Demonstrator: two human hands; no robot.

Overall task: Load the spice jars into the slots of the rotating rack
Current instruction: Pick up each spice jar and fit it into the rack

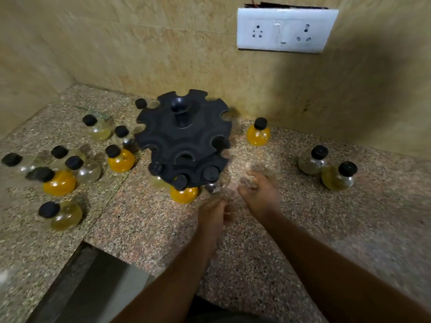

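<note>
The black two-tier rotating rack [184,134] stands near the back wall. Three black-capped jars hang in its lower tier: a pale one [155,170], an orange one [184,193] and a clear one [212,180]. The upper tier's slots look empty. My left hand [214,213] is just below the clear jar, blurred, with its fingertips at the jar's underside. Beside that jar, my right hand [260,194] has curled fingers; blur hides whether it holds anything. Several loose jars [60,180] stand to the left. An orange jar [258,134] and two darker jars [326,166] stand to the right.
A granite counter [303,217] meets tiled walls behind and on the left. A white socket plate [284,30] is on the back wall. A sink recess [93,283] cuts into the counter's front left.
</note>
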